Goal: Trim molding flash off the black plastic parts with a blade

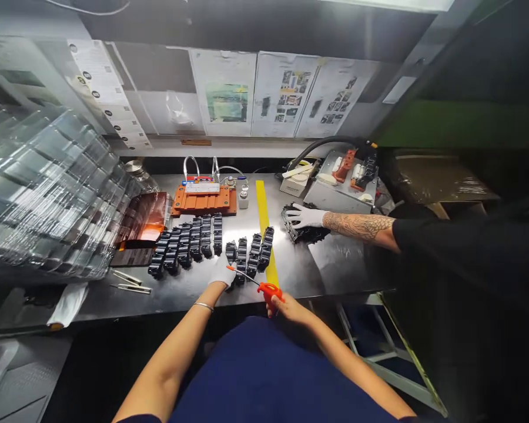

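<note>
My right hand (282, 306) is wrapped round the handle of an orange air blow gun (270, 290). Its thin nozzle points left, with the orange tip close to my left hand (223, 272). That hand wears a white glove and is closed on a black ribbed part (231, 251) at the left end of a short row; the fingertips are partly hidden. More black ribbed parts (254, 252) stand beside it on the right. Further left, another slanting row of similar black parts (184, 245) lies on the metal table (242, 220).
A co-worker's gloved hand (306, 216) rests on black parts at the right. Yellow tape (263, 202) crosses the table. At the back are an orange fixture (203, 200) and a grey device (341, 191). Stacked clear trays (57, 194) fill the left; tweezers (132, 288) lie near the edge.
</note>
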A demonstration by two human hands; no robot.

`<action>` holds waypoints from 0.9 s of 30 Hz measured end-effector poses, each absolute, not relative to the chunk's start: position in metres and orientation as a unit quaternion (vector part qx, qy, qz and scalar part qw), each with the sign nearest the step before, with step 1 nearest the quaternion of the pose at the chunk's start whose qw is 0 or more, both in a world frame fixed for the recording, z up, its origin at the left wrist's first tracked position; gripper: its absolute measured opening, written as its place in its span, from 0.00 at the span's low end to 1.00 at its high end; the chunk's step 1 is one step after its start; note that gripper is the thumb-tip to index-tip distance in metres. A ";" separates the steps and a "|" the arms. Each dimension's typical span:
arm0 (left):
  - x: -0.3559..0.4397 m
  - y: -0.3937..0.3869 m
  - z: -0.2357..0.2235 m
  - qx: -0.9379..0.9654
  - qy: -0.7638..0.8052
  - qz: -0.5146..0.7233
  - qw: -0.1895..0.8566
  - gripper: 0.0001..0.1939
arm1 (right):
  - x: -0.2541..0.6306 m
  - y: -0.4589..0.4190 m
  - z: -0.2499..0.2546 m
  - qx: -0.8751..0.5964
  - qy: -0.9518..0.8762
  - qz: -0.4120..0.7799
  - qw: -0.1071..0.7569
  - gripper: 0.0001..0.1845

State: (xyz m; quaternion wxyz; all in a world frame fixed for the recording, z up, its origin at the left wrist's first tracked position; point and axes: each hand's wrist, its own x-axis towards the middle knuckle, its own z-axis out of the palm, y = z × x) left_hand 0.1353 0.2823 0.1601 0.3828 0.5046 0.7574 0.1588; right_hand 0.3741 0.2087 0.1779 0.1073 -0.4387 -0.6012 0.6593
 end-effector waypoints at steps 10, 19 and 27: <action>0.122 0.369 0.182 0.593 0.777 0.022 0.211 0.14 | 0.412 0.216 0.163 -0.467 -0.585 0.651 0.125 0.45; 0.116 0.294 0.170 0.568 0.792 -0.034 0.220 0.16 | 0.413 0.220 0.165 -0.481 -0.620 0.616 0.068 0.34; 0.106 0.248 0.149 0.419 0.866 -0.005 0.274 0.37 | 0.385 0.223 0.175 -0.431 -0.682 0.588 -0.054 0.25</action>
